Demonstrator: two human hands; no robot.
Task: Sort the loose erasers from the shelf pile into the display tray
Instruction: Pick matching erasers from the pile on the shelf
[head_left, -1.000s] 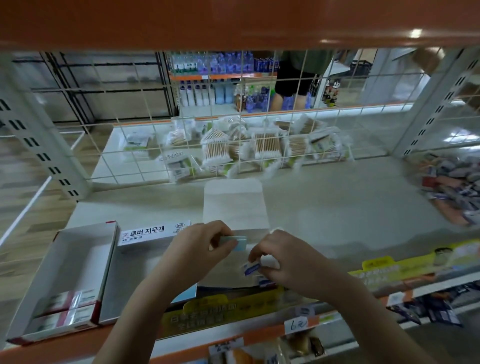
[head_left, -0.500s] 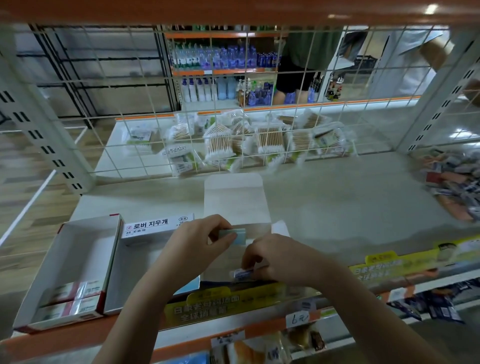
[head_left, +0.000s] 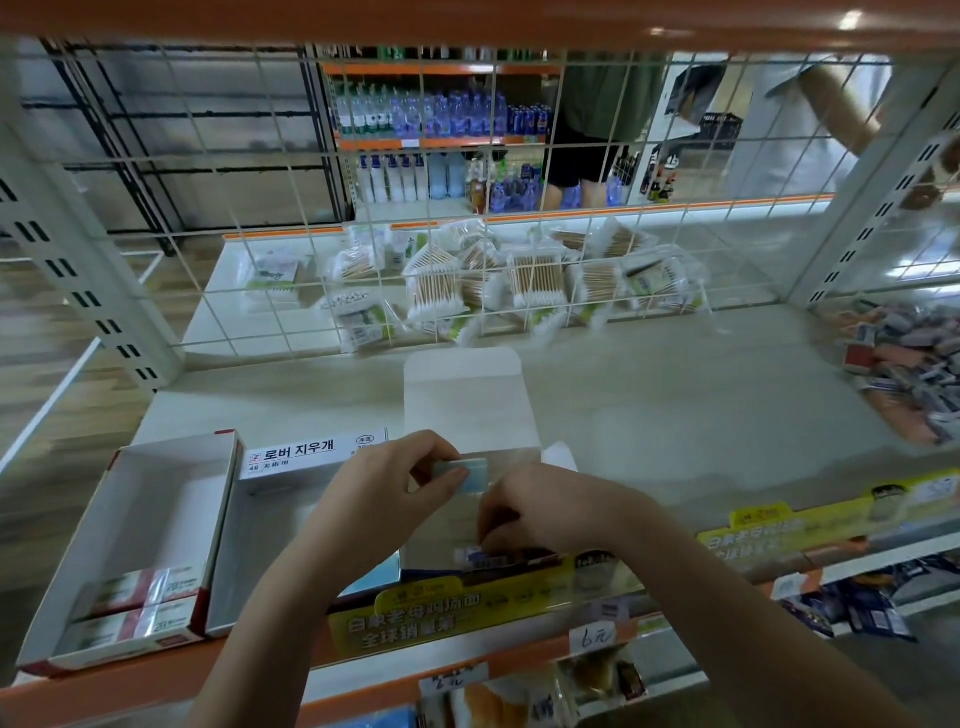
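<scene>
Pinching a pale blue eraser (head_left: 464, 472) above the open display tray (head_left: 470, 402), the left hand (head_left: 387, 499) keeps it ready; the right hand (head_left: 540, 512), fingers curled, seats another eraser (head_left: 485, 557) at the tray's near edge; the loose pile (head_left: 906, 366) lies far right

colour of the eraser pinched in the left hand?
Pale blue small rectangular eraser, pinched by the left hand; head view, the only one.
</scene>
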